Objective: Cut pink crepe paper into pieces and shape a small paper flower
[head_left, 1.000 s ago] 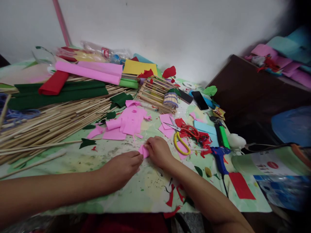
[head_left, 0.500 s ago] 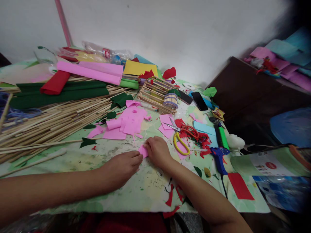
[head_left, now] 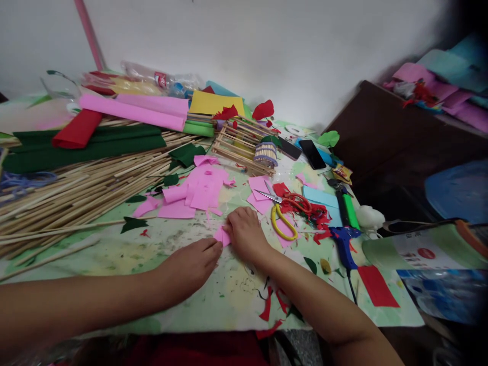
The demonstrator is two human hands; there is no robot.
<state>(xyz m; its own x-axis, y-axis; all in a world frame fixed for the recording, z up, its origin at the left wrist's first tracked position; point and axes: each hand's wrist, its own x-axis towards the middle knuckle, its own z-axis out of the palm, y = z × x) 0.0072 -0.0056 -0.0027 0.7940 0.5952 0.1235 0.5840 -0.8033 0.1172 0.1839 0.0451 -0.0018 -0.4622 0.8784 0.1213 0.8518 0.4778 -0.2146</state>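
Observation:
Between my two hands is a small folded piece of pink craft paper or felt (head_left: 222, 235), close to the tabletop. My left hand (head_left: 196, 267) has its fingers pressed together at the left edge of the piece. My right hand (head_left: 246, 234) curls over the right side, its fingertips on the pink material and partly hiding it. A heap of pink cut pieces (head_left: 204, 188) lies beyond my hands. To the right of my right hand are scissors with orange handles (head_left: 299, 202) and a yellow-handled pair (head_left: 275, 221).
Thin wooden sticks (head_left: 87, 188) spread over the left side. A small stick frame (head_left: 238, 145) stands at the back. On the right are a blue glue gun (head_left: 345, 244), a phone (head_left: 312, 154), red scraps (head_left: 318, 216) and a pale green cylinder (head_left: 412, 249).
The whole view has shifted slightly to the left. Both hands stay at the pink piece, and its visible part shows a fold crease more clearly.

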